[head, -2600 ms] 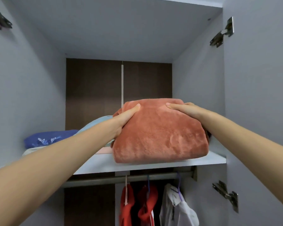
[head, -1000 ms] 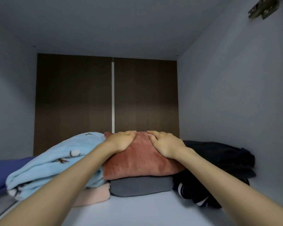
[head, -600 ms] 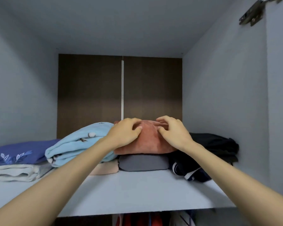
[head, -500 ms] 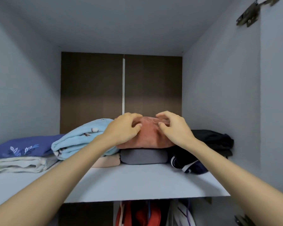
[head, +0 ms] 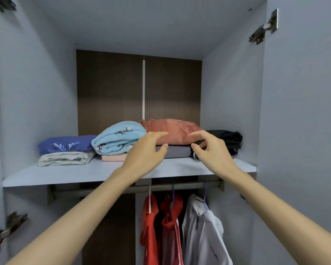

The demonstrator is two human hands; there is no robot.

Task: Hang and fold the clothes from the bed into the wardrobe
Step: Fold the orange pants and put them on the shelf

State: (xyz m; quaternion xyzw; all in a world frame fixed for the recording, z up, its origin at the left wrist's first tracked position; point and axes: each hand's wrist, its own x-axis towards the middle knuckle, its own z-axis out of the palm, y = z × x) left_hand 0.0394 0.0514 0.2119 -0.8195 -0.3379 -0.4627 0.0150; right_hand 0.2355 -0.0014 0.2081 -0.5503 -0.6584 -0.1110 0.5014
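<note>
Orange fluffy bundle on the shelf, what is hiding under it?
A folded grey garment lies under the orange bundle. The left hand covers its left end; its back part is hidden.

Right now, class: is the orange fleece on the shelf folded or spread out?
Folded: the orange fleece sits as a compact, rounded bundle on top of the grey garment on the shelf.

Two hands: left hand [head: 145, 152], right hand [head: 212, 150]. One shelf [head: 65, 174] bears seven folded bundles: navy bundle [head: 65, 144], cream bundle [head: 65, 158], light blue bundle [head: 118, 136], pink bundle [head: 113, 158], orange bundle [head: 172, 129], grey bundle [head: 178, 151], black bundle [head: 227, 137]. Three hanging garments [head: 203, 236] share one rail [head: 75, 192]. Three hinges [head: 264, 25] show plainly.
</note>
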